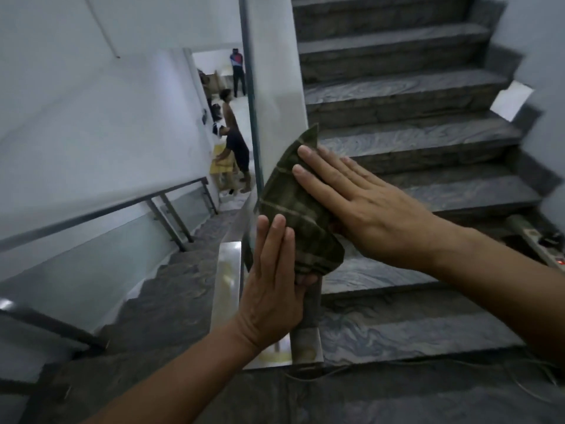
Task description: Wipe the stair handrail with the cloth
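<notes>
The green checked cloth sits over the steel handrail at the landing corner, pressed between two flat palms. The left hand is on its near side and the right hand on its right, each grip spread with straight fingers. Open grey marbled stairs rise on the right, and another flight descends on the left, between white walls.

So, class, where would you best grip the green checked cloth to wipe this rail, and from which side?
Grip the cloth at its middle, where it lies folded over the handrail, coming from the right, stair side. It seems to hang down both faces, so the right hand and left hand can press it between them.
</notes>
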A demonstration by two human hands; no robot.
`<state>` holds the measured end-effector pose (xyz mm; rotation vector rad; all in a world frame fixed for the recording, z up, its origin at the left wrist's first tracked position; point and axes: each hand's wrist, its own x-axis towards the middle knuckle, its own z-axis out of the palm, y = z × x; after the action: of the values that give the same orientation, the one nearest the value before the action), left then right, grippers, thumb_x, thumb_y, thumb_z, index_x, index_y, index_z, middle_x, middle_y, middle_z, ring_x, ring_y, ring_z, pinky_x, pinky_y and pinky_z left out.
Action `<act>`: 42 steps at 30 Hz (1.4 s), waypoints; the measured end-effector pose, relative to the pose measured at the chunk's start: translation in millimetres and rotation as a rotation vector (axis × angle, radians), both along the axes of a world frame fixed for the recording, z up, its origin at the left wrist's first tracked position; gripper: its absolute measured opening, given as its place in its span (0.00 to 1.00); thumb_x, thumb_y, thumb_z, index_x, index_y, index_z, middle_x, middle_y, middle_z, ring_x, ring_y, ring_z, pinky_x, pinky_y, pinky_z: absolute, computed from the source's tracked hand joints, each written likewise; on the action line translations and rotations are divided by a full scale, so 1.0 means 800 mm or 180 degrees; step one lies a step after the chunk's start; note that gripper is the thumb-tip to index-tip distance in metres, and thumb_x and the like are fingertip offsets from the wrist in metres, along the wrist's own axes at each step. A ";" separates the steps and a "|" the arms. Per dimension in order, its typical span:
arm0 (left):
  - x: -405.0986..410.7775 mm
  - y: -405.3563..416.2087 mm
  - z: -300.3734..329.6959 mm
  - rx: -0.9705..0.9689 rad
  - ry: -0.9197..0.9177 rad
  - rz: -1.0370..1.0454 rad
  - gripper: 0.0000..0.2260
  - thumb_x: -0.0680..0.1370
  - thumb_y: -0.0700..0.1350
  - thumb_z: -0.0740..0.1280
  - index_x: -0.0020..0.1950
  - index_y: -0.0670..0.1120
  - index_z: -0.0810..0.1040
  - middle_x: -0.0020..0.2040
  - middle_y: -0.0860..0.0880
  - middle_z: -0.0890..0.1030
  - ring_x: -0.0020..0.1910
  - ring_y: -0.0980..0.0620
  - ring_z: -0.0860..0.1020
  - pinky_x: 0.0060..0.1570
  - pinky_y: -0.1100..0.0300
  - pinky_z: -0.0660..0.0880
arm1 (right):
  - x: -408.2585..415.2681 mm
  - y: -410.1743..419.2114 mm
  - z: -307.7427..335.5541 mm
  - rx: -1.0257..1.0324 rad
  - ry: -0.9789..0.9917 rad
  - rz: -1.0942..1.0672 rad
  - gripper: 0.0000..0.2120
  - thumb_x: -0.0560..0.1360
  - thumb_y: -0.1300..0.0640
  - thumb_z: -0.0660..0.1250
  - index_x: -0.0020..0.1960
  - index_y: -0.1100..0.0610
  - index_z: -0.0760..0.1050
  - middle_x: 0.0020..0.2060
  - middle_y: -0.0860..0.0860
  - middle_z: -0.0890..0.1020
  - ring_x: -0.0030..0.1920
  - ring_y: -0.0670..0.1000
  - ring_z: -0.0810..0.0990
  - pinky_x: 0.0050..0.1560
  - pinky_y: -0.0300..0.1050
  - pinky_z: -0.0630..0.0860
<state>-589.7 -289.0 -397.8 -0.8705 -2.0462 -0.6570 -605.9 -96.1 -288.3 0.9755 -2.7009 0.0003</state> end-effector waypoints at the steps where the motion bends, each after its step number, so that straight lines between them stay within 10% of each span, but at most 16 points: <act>1: 0.000 0.000 -0.004 0.0064 0.0010 -0.0111 0.35 0.79 0.48 0.59 0.78 0.43 0.40 0.79 0.50 0.38 0.78 0.46 0.40 0.77 0.50 0.45 | 0.009 -0.004 -0.005 -0.0072 -0.0022 -0.0103 0.33 0.78 0.53 0.51 0.78 0.52 0.37 0.78 0.52 0.39 0.77 0.52 0.39 0.77 0.53 0.47; 14: -0.028 -0.055 -0.036 -0.0127 -0.0021 -0.1844 0.38 0.77 0.31 0.58 0.77 0.45 0.36 0.78 0.51 0.34 0.78 0.41 0.43 0.75 0.42 0.56 | 0.106 -0.085 -0.032 -0.0927 -0.0484 -0.1359 0.41 0.73 0.50 0.58 0.76 0.43 0.34 0.76 0.40 0.34 0.75 0.52 0.57 0.67 0.40 0.64; 19: -0.024 -0.085 -0.061 -0.0361 -0.0242 -0.2036 0.33 0.77 0.31 0.51 0.77 0.45 0.40 0.79 0.49 0.38 0.78 0.41 0.49 0.72 0.46 0.65 | 0.114 -0.107 -0.060 -0.0837 0.0252 -0.1578 0.37 0.78 0.53 0.60 0.78 0.48 0.39 0.78 0.45 0.38 0.74 0.58 0.60 0.71 0.61 0.64; 23: -0.009 -0.089 -0.065 -0.0419 -0.0310 -0.2050 0.36 0.76 0.30 0.56 0.77 0.44 0.40 0.79 0.47 0.43 0.78 0.40 0.49 0.75 0.48 0.58 | 0.109 -0.127 -0.081 -0.1268 0.0631 -0.1709 0.33 0.79 0.60 0.59 0.78 0.55 0.46 0.79 0.52 0.44 0.69 0.60 0.69 0.63 0.56 0.74; 33: 0.027 -0.115 -0.097 -0.1514 -0.0749 -0.1650 0.26 0.74 0.39 0.53 0.71 0.33 0.64 0.73 0.33 0.65 0.72 0.36 0.62 0.67 0.41 0.63 | 0.125 -0.150 -0.178 -0.1328 0.0921 -0.1828 0.30 0.76 0.67 0.61 0.75 0.65 0.53 0.76 0.63 0.51 0.64 0.63 0.74 0.53 0.52 0.80; 38: 0.037 -0.141 -0.118 -0.2292 -0.1388 -0.1516 0.35 0.80 0.39 0.60 0.77 0.42 0.39 0.73 0.46 0.32 0.73 0.48 0.32 0.76 0.53 0.38 | 0.140 -0.168 -0.238 -0.1597 0.0548 -0.1897 0.34 0.75 0.69 0.62 0.77 0.63 0.49 0.77 0.58 0.45 0.71 0.58 0.67 0.56 0.45 0.77; 42: 0.045 -0.151 -0.122 -0.2724 -0.1668 -0.1352 0.34 0.80 0.37 0.57 0.77 0.43 0.37 0.76 0.46 0.32 0.75 0.49 0.32 0.71 0.59 0.34 | 0.142 -0.183 -0.270 -0.1868 0.0179 -0.2157 0.37 0.75 0.69 0.60 0.78 0.59 0.45 0.78 0.55 0.40 0.75 0.55 0.59 0.57 0.29 0.66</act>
<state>-554.1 -410.1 -495.6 -1.8061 -2.6898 -0.1929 -492.2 -242.4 -503.9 -0.1097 -2.5866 0.5778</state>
